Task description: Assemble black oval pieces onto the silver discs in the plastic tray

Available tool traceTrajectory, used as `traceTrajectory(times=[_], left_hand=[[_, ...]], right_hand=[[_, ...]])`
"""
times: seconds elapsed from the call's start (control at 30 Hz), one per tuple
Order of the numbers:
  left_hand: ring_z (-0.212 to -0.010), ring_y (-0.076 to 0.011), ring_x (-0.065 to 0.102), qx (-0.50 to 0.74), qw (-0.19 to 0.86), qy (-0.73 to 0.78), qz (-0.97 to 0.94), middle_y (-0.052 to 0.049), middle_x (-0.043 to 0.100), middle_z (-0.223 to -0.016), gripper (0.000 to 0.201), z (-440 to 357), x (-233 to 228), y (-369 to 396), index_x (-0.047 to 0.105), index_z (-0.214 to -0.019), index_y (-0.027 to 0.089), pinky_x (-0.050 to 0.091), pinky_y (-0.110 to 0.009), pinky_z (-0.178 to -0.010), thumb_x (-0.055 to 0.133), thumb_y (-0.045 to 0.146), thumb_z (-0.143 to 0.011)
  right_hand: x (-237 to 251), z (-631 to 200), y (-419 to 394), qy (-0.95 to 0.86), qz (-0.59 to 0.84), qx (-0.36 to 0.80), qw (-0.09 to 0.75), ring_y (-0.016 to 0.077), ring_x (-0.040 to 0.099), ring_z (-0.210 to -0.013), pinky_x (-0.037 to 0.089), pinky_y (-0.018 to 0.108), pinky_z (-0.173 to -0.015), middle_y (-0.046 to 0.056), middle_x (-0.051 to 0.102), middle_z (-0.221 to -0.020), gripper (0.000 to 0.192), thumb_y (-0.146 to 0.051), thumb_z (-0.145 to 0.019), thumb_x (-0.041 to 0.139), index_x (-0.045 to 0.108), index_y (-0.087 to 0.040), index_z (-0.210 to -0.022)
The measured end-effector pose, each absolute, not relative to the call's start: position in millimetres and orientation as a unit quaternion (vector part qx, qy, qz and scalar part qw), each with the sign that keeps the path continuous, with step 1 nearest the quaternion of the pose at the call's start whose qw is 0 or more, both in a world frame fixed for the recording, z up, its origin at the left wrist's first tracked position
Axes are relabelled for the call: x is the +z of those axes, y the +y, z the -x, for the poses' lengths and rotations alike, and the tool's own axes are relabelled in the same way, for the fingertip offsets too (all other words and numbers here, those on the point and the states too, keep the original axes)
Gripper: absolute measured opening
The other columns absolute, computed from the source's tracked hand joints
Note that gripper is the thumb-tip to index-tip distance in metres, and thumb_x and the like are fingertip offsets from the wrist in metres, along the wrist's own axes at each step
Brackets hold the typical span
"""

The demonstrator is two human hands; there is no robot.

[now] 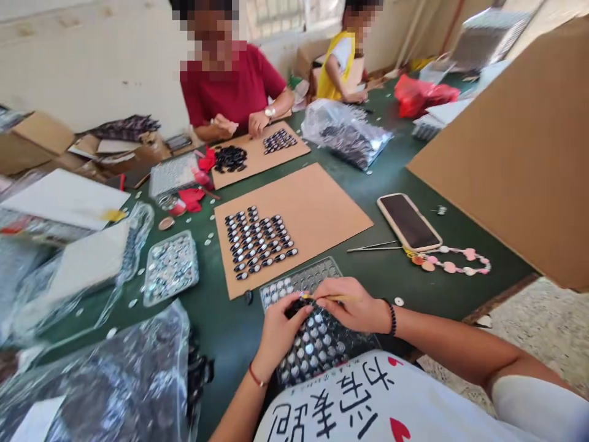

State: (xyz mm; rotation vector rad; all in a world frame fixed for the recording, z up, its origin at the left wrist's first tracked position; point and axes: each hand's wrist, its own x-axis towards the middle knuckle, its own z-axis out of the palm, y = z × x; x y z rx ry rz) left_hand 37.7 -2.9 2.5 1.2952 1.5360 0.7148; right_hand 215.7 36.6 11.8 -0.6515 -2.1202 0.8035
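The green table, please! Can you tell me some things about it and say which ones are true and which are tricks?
1. A phone lies on the green table. True.
2. The right hand holds a red spoon. False: it holds a thin yellowish stick.
3. The left hand holds a small dark piece. True.
4. The middle cardboard sheet is bare. False: rows of black-and-white pieces lie on it.

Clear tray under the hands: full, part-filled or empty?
Part-filled. The tray holds pale discs in its near rows and far-left corner, while cups toward its far-right corner look bare.
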Motion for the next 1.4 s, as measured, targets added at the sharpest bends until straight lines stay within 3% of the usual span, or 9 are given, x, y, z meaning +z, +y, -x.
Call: traceTrajectory(times=[0.1, 0.4, 1.03, 1.4], left_hand=[[-0.090, -0.0189, 0.058, 0.300, 0.461, 0.625, -0.555, -0.005, 0.064, -0.099, 0.030, -37.8, 1.6, -5.1, 0.064, -0.097, 0.019, 0.047, -0.031, -0.080, 0.058, 0.032, -0.071], [-0.088, -0.0191, 0.059, 0.274, 0.467, 0.625, -0.563, -0.003, 0.065, -0.095, 0.029, -38.1, 2.6, -8.0, 0.063, -0.099, 0.022, 0.046, -0.031, -0.080, 0.057, 0.031, -0.073], [-0.087, -0.0144, 0.058, 0.278, 0.470, 0.600, -0.585, 0.000, 0.065, -0.097, 0.026, -37.3, 3.3, -7.3, 0.063, -0.098, 0.021, 0.044, -0.025, -0.079, 0.057, 0.028, -0.074], [-0.091, -0.0169, 0.059, 0.302, 0.447, 0.626, -0.564, -0.003, 0.066, -0.096, 0.023, -38.3, 3.2, -5.9, 0.066, -0.093, 0.020, 0.043, -0.029, -0.084, 0.055, 0.027, -0.074]], right_hand=[[9.2, -217.9, 36.0, -0.841, 0.251, 0.328, 0.349, 0.0111, 0.052, -0.066, 0.041, 0.023, -0.062, 0.004, 0.058, -0.075, 0.016, -0.020, -0.087, 0.038, 0.053, -0.015, -0.087], [7.8, -219.0, 35.0, -0.843, 0.255, 0.354, 0.316, 0.0107, 0.049, -0.062, 0.039, 0.023, -0.059, 0.003, 0.056, -0.072, 0.019, -0.022, -0.089, 0.034, 0.052, -0.016, -0.086], [6.0, -218.9, 34.6, -0.853, 0.230, 0.351, 0.312, 0.0113, 0.047, -0.061, 0.038, 0.024, -0.058, 0.003, 0.054, -0.071, 0.017, -0.019, -0.088, 0.034, 0.050, -0.016, -0.086], [2.8, -214.0, 32.9, -0.872, 0.208, 0.315, 0.312, 0.0121, 0.048, -0.067, 0.039, 0.025, -0.061, 0.004, 0.055, -0.075, 0.017, -0.018, -0.088, 0.034, 0.051, -0.016, -0.088]])
